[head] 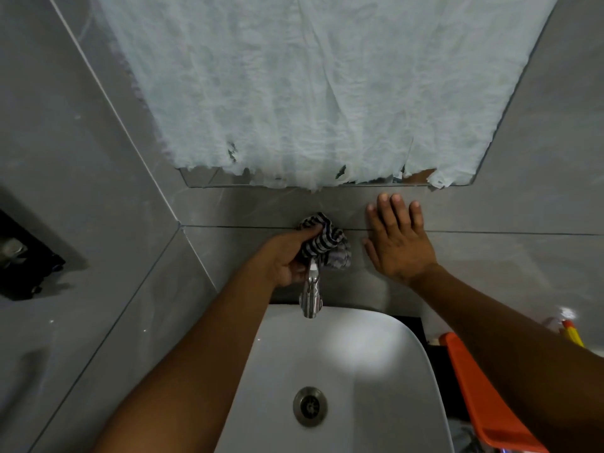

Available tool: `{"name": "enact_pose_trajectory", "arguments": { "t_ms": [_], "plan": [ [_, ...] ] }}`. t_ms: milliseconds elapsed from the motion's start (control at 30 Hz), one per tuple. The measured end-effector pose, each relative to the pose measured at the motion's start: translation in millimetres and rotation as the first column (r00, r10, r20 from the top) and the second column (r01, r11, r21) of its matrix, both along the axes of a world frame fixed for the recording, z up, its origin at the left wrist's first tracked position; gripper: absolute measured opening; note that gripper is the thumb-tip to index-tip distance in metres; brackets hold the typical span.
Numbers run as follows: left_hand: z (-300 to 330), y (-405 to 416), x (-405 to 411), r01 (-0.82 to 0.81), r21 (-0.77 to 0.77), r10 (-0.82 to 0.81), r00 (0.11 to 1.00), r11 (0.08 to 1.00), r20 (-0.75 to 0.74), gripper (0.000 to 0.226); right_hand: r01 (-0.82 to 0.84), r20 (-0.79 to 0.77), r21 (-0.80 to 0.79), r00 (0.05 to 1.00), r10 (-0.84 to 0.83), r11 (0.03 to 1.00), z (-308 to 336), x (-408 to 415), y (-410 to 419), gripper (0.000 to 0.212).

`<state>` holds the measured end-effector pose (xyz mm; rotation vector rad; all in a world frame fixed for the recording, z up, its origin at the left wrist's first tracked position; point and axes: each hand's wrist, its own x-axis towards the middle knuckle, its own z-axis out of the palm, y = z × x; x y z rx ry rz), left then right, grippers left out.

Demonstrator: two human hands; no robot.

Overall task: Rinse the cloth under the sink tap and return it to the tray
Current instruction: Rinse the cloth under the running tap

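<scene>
Head view is showing me the cloth (323, 241), a striped bundle, bunched against the grey wall tile (490, 263) above and behind the tap (312, 295), well up from the spout. That is the relation I am watching: the spout's mouth is opening nearer to me and lower, over the white sink (376, 354), so the cloth is lying on the far side of where any water would fall. I am seeing no stream running.

The left hand (287, 259) is the one on the cloth; its fingers (310, 232) are curling closed around the left part of the bundle, with the rest bulging out to the right. I cannot tell whether that hand is also touching the tap handle. The right hand (397, 240) is lying flat and spread on the tile just right of the cloth, gripping nothing.

The orange tray (474, 387) is sitting at the near right, beside the sink. I am judging that the cloth must come down and toward me under the spout.
</scene>
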<state>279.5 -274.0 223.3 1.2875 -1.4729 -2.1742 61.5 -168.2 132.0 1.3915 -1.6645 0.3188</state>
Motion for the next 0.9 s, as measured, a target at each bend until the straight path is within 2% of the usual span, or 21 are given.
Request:
{"name": "enact_pose_trajectory", "arguments": {
  "t_ms": [67, 133, 233, 300, 400, 433, 467, 500, 533, 567, 600, 633, 667, 700, 733, 767, 800, 833, 867, 900],
  "plan": [
    [-7, 9, 5, -0.038, -0.197, 0.046, 0.998, 0.980, 0.036, 0.036, 0.009, 0.014, 0.012, 1.000, -0.009, 1.000, 2, 2, 2, 0.076],
    [-15, 17, 17, -0.024, -0.301, 0.031, 0.999, 0.953, 0.020, 0.042, 0.010, 0.038, 0.031, 0.999, -0.011, 0.999, 3, 6, 4, 0.074],
    [-31, 26, 54, 0.085, -0.213, -0.110, 0.988, 0.973, -0.108, 0.043, 0.026, 0.081, 0.056, 0.996, -0.030, 0.998, 7, 12, 8, 0.072],
    [-50, 35, 76, 0.152, -0.151, -0.173, 0.976, 0.977, -0.133, 0.044, 0.038, 0.147, 0.091, 0.988, -0.051, 0.995, 12, 22, 13, 0.074],
    [-79, 54, 91, 0.079, -0.056, -0.089, 0.973, 0.995, -0.212, 0.042, 0.077, 0.381, 0.177, 0.914, -0.140, 0.981, 32, 59, 17, 0.076],
    [-86, 61, 92, 0.027, -0.023, -0.032, 0.969, 0.999, -0.244, 0.040, 0.080, 0.503, 0.198, 0.847, -0.171, 0.977, 36, 76, 20, 0.073],
    [-92, 68, 93, -0.021, -0.005, 0.019, 0.963, 1.000, -0.269, 0.039, 0.050, 0.656, 0.217, 0.733, -0.183, 0.975, 38, 93, 27, 0.065],
    [-96, 75, 94, -0.052, -0.002, 0.050, 0.956, 0.999, -0.289, 0.039, -0.025, 0.814, 0.234, 0.552, -0.182, 0.972, 36, 110, 37, 0.053],
    [-100, 84, 94, -0.069, -0.013, 0.062, 0.951, 0.998, -0.303, 0.039, -0.143, 0.929, 0.245, 0.316, -0.190, 0.959, 31, 127, 52, 0.040],
    [-103, 93, 94, -0.076, -0.039, 0.060, 0.950, 0.996, -0.308, 0.039, -0.282, 0.974, 0.227, 0.073, -0.215, 0.932, 26, 144, 67, 0.034],
    [-107, 102, 94, -0.077, -0.071, 0.053, 0.953, 0.994, -0.297, 0.039, -0.384, 0.955, 0.209, -0.119, -0.273, 0.899, 20, 158, 82, 0.041],
    [-112, 111, 93, -0.078, -0.088, 0.050, 0.958, 0.993, -0.282, 0.038, -0.434, 0.913, 0.202, -0.240, -0.329, 0.878, 15, 169, 95, 0.047],
    [-117, 119, 93, -0.086, -0.075, 0.062, 0.958, 0.993, -0.280, 0.034, -0.434, 0.895, 0.211, -0.275, -0.352, 0.876, 9, 176, 104, 0.050],
    [-120, 125, 92, -0.114, -0.008, 0.106, 0.948, 0.993, -0.301, 0.031, -0.393, 0.902, 0.226, -0.263, -0.344, 0.892, 5, 178, 109, 0.047],
    [-123, 129, 91, -0.166, 0.129, 0.201, 0.921, 0.978, -0.335, 0.031, -0.334, 0.914, 0.241, -0.238, -0.328, 0.912, 3, 177, 110, 0.037],
    [-127, 132, 88, -0.216, 0.326, 0.333, 0.870, 0.921, -0.363, 0.034, -0.277, 0.922, 0.241, -0.234, -0.309, 0.930, 4, 176, 111, 0.026],
    [-131, 134, 84, -0.243, 0.517, 0.467, 0.806, 0.821, -0.364, 0.037, -0.244, 0.932, 0.227, -0.227, -0.283, 0.943, 7, 173, 113, 0.019],
    [-134, 135, 78, -0.252, 0.644, 0.562, 0.757, 0.722, -0.333, 0.038, -0.227, 0.944, 0.204, -0.214, -0.253, 0.952, 9, 169, 116, 0.017],
    [-134, 136, 71, -0.247, 0.707, 0.601, 0.739, 0.663, -0.305, 0.036, -0.222, 0.954, 0.183, -0.193, -0.227, 0.958, 8, 164, 122, 0.017],
    [-135, 137, 64, -0.235, 0.718, 0.595, 0.746, 0.655, -0.298, 0.032, -0.214, 0.964, 0.163, -0.174, -0.201, 0.963, 7, 159, 130, 0.017]
  ]
}}
